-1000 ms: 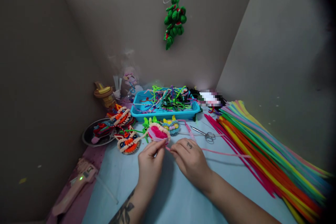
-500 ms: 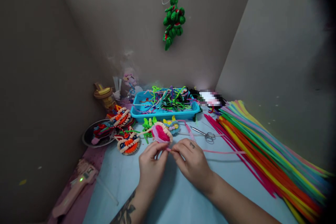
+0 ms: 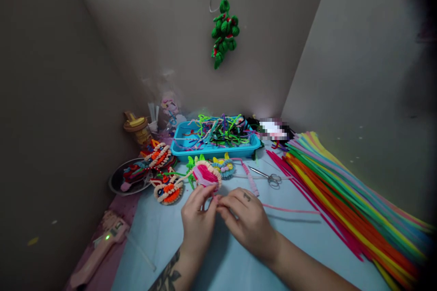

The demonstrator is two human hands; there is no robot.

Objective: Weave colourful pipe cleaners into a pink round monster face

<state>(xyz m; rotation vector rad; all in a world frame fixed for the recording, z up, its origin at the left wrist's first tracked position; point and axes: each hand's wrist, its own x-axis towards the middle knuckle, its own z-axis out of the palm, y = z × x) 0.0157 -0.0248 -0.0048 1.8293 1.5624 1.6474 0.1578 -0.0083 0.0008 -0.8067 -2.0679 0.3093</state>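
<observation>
A pink, lilac and cream pipe-cleaner piece rises from the fingertips of my left hand, which is closed in a pinch at its lower edge. My right hand pinches a pink pipe cleaner close beside the left fingertips. The strand's long free end sticks out to the right, above the table. Exactly where the strand meets the piece is hidden by my fingers. Just beyond lie a blue and yellow pipe-cleaner figure and an orange and cream one.
Behind stands a blue tray of pipe-cleaner scraps. Scissors lie to its front right, near bundled coloured pipe cleaners. On the left are a metal bowl and a pink glue gun. A green ornament hangs behind.
My right hand has shifted slightly left, bringing its fingertips nearer the left ones. The pink strand's free end has moved a little lower. The view has tilted up slightly.
</observation>
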